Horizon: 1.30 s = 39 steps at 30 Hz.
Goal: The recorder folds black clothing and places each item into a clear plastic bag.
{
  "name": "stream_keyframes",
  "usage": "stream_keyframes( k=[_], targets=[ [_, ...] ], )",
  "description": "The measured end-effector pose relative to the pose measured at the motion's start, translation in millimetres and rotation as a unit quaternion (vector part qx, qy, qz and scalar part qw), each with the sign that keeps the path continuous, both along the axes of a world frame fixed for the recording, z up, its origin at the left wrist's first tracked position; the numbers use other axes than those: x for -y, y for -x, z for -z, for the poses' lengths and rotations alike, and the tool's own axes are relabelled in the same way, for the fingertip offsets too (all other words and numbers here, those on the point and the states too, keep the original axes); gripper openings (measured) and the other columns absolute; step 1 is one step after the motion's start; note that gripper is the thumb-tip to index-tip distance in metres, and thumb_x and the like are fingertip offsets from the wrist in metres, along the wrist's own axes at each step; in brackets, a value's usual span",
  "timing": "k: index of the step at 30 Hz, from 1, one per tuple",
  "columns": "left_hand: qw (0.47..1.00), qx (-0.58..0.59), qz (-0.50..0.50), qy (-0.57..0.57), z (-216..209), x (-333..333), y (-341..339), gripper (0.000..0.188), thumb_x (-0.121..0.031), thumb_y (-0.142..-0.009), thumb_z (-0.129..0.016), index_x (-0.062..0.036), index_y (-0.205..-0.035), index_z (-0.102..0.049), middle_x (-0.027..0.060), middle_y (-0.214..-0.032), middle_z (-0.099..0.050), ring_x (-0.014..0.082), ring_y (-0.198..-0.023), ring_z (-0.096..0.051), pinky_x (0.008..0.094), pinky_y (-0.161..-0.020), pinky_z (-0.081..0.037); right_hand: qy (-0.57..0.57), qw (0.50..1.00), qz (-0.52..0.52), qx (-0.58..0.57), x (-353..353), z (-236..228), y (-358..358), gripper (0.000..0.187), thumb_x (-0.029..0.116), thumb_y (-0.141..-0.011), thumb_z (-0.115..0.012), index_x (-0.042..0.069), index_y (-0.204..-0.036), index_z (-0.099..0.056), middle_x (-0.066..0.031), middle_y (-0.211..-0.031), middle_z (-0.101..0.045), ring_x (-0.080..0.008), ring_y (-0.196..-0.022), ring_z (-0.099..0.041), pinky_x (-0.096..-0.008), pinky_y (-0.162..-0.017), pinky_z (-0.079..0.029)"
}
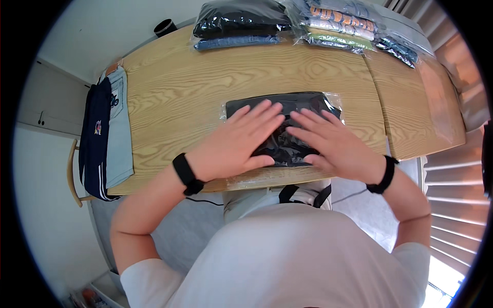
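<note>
Both the left hand and right hand lie flat, fingers spread, grasping nothing, on the bagged black garment, its long axis running left-right beneath them.

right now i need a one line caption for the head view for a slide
Left hand and right hand press flat on a bagged black garment on a wooden table, stacks of bagged clothes behind.

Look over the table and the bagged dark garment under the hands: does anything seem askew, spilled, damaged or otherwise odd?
Nothing stands out. The left hand and right hand lie flat on the bagged dark garment, which sits square to the near edge of the wooden table. The bagged clothes stacks at the far edge look tidy; nothing appears spilled or torn.
</note>
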State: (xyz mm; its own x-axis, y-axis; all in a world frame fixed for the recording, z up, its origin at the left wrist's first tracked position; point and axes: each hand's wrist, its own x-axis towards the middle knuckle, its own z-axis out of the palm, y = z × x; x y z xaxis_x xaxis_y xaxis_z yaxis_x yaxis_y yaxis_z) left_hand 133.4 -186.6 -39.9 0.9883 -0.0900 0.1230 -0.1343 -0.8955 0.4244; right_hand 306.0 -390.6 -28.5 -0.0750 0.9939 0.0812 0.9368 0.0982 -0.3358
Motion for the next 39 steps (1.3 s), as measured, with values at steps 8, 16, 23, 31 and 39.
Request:
stream_keyframes(
  k=[8, 16, 23, 31, 39],
  targets=[
    [0.981, -0.04, 0.127, -0.138, 33, -3, -17, 0.076, -0.049, -0.084, -0.056, -0.0009, -0.14, -0.034, 0.0138, -0.15, -0.027, 0.0271, -0.14, -0.023, 0.0496, -0.111, -0.02, 0.104, 0.983, -0.124, 0.084, -21, 45, -28, 0.056, 0.05, -0.095, -0.041, 0.02, -0.141, -0.038, -0.0147, -0.15, -0.026, -0.0294, -0.141, -0.02, -0.051, -0.112, -0.016],
    [0.989, -0.073, 0.11, -0.065, 34, -5, -21, 0.08, -0.047, -0.077, -0.065, -0.0046, -0.139, -0.037, 0.0113, -0.149, -0.028, 0.0266, -0.138, -0.026, 0.0513, -0.108, -0.024, 0.131, 0.984, -0.113, 0.037, -23, 55, -32, 0.054, 0.053, -0.094, -0.039, 0.025, -0.141, -0.04, -0.008, -0.151, -0.025, -0.0255, -0.142, -0.017, -0.0509, -0.112, -0.012],
    [0.989, -0.094, 0.11, -0.037, 38, -9, -25, 0.081, -0.049, -0.074, -0.067, -0.0081, -0.139, -0.04, 0.0097, -0.148, -0.031, 0.0265, -0.137, -0.028, 0.053, -0.107, -0.024, 0.135, 0.985, -0.108, -0.003, -28, 58, -35, 0.054, 0.054, -0.091, -0.045, 0.028, -0.138, -0.043, -0.0041, -0.151, -0.028, -0.0228, -0.141, -0.021, -0.0511, -0.111, -0.017],
    [0.988, -0.096, 0.111, -0.036, 37, -10, -28, 0.081, -0.048, -0.073, -0.067, -0.0083, -0.138, -0.041, 0.0097, -0.148, -0.032, 0.0279, -0.137, -0.029, 0.0534, -0.107, -0.023, 0.11, 0.989, -0.099, -0.019, -28, 62, -36, 0.052, 0.052, -0.088, -0.05, 0.028, -0.134, -0.048, -0.0039, -0.149, -0.031, -0.0221, -0.14, -0.024, -0.0514, -0.11, -0.019],
    [0.988, -0.058, 0.123, -0.077, 41, -6, -23, 0.082, -0.047, -0.077, -0.064, -0.0042, -0.141, -0.035, 0.0135, -0.147, -0.031, 0.0292, -0.139, -0.024, 0.0521, -0.109, -0.021, 0.124, 0.985, -0.116, 0.036, -24, 60, -34, 0.058, 0.053, -0.092, -0.043, 0.024, -0.141, -0.039, -0.0109, -0.151, -0.024, -0.0274, -0.142, -0.017, -0.0519, -0.112, -0.014]
  ],
)
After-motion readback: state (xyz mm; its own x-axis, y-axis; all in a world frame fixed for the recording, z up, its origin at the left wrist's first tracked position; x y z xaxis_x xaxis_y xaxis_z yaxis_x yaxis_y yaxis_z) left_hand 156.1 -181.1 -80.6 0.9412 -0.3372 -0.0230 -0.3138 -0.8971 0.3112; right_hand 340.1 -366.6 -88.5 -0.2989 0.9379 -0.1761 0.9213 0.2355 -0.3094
